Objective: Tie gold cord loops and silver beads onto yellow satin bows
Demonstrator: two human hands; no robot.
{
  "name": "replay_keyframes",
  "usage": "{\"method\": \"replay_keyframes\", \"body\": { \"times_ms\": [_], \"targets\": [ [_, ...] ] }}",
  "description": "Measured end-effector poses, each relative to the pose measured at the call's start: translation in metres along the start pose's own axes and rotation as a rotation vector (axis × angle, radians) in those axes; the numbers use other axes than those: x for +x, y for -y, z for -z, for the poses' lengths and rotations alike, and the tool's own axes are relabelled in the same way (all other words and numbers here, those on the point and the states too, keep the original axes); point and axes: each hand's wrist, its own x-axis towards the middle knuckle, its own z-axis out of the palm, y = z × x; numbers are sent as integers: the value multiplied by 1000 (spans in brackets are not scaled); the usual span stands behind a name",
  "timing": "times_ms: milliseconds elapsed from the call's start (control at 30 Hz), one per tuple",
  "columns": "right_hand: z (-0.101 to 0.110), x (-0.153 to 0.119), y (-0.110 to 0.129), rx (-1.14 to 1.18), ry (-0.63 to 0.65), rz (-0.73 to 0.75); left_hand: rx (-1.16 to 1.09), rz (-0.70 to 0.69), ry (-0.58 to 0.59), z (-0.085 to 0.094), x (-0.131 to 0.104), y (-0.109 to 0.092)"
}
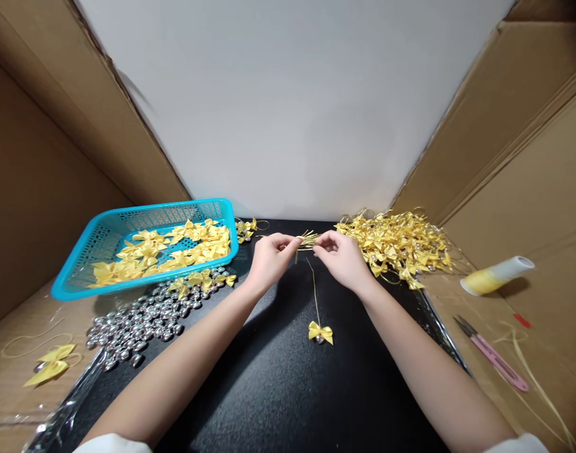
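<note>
over table (269, 390), l hand (273, 257) & r hand (339, 253) narrow at cords (309, 239), grip unclear; prob. separating 'em, next needs light pinch.

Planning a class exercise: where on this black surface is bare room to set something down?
The widest bare patch of black surface lies between the left forearm and the right forearm, nearer the camera than the single bow; smaller ones flank that bow. Crowded: silver beads and blue basket at left, heaped yellow bows at back right.

head; from above black tabletop (269, 384); facing forward and down, grey wall (288, 94) ahead; left hand (271, 253), right hand (343, 255) near
</note>
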Motion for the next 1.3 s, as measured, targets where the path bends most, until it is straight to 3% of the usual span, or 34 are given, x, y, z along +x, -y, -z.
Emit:
{"method": "replay_keyframes", "body": {
  "times_ms": [467,600,800,1133,1300],
  "targets": [
    [-1,0,0,188,-40,-10,-339,15,29,-10,-2,0],
    [2,1,4,167,-71,-9,-478,22,-20,-11,-4,-3],
    [2,0,5,223,-109,-13,-503,-1,-64,-11,-7,-7],
    [-3,0,-1,268,-124,-24,-506,36,-4,-17,-13,-5],
    [-5,-2,-1,241,-112,45,-556,45,-41,-18,-13,-4]
  ]
}}
